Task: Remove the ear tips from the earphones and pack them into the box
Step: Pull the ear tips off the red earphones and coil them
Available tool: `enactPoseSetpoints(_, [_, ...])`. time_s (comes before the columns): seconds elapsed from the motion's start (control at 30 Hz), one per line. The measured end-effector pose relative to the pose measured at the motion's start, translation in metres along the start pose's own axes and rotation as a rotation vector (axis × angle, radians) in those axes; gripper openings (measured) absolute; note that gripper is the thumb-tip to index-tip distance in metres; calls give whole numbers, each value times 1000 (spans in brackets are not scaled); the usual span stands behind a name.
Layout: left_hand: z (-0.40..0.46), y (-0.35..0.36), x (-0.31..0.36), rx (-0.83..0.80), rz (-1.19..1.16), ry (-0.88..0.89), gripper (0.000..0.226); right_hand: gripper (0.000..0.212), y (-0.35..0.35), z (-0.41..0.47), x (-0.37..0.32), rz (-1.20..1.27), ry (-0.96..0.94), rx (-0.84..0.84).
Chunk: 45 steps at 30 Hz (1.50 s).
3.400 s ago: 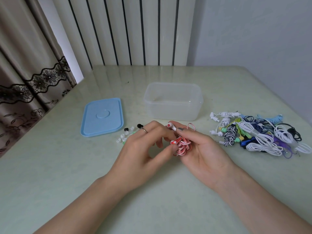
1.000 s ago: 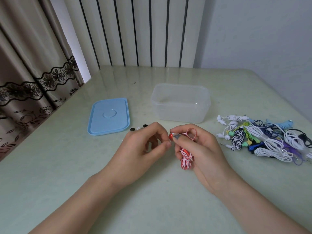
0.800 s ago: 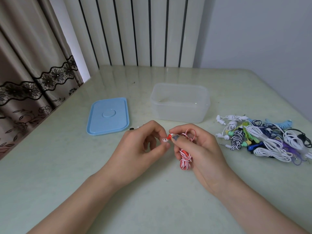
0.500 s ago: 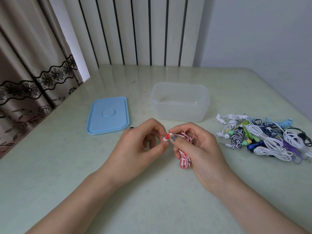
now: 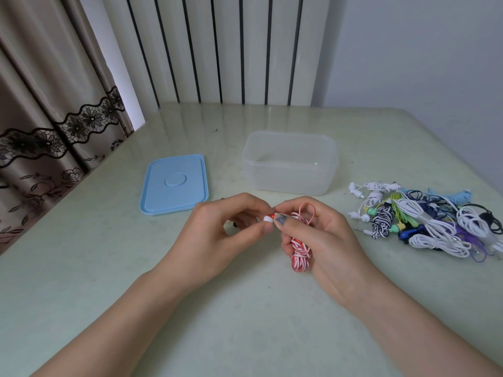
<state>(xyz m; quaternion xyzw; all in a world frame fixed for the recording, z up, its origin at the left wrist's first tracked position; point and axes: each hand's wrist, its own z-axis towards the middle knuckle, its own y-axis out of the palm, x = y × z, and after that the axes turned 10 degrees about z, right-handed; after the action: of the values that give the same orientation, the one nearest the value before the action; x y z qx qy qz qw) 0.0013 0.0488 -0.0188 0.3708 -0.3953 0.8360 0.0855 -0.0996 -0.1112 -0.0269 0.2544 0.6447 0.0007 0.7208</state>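
Box (image 5: 290, 175) stands open, lid (image 5: 174, 184) flat beside it on table (image 5: 81, 268).

On the worktop (image 5: 81, 268): box (image 5: 290, 170) at centre back, lid (image 5: 174, 183) to its left, heap of earphones (image 5: 424, 221) to its right. Before the box, left hand (image 5: 217, 238) and right hand (image 5: 324, 240) side by side, coiled earphone (image 5: 299, 246) in the right.

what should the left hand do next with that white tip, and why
Probably pull the white ear tip straight off to the left. The left hand already pinches it, while the right hand grips the red-and-white earphones just behind the bud, so the tip looks seated and ready to be slid free.
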Motion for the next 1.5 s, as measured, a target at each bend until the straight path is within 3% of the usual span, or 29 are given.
enactPoseSetpoints(0.5, [3,2,-3,-108,-475,-124,10,8,5,-3,-14,180,226,-76])
enactPoseSetpoints(0.63, [3,1,2,-79,-428,-72,15,10,8,-3,-12,257,242,-49])
enactPoseSetpoints(0.8, [1,5,6,79,8,133,4,12,11,-4,-11,375,259,-21])
enactPoseSetpoints(0.9, [1,9,6,158,119,203,5,11,12,-5,-12,421,280,-17])
enactPoseSetpoints(1.27, [2,18,1,173,-74,138,12,13,13,-7,-14,633,432,10])
enactPoseSetpoints(1.5, [2,21,5,151,-163,51,13,11,12,-6,-11,595,430,-6])
